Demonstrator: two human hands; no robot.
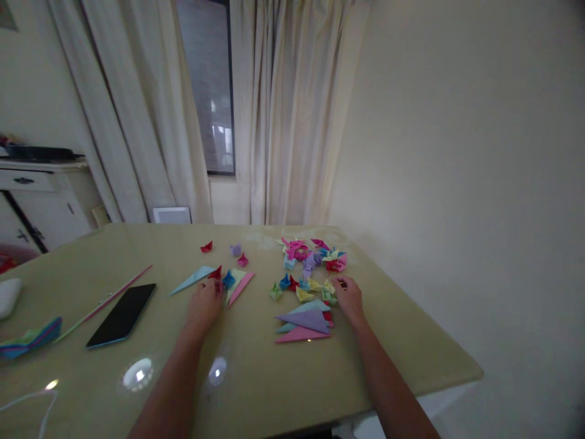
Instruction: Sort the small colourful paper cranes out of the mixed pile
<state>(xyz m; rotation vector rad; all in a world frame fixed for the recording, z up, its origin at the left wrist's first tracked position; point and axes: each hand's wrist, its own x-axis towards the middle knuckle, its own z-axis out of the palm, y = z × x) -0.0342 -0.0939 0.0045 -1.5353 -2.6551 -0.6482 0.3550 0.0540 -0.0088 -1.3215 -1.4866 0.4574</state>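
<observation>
2 hands on the counter [411,347]: left hand [204,305] fingers curl onto a red folded paper [216,274] at 12 o'clock, likely pressing its crease; right hand [350,297] touches the paper pile [309,263] at 10 o'clock, grip unclear.

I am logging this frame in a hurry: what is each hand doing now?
Left hand: fingers curled at a red folded paper; grip cannot be told.
Right hand: palm down beside the small folded papers; cannot be told.

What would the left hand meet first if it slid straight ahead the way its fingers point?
Probably the small red folded paper just beyond the fingertips of the left hand; whether they already touch is unclear.
</observation>
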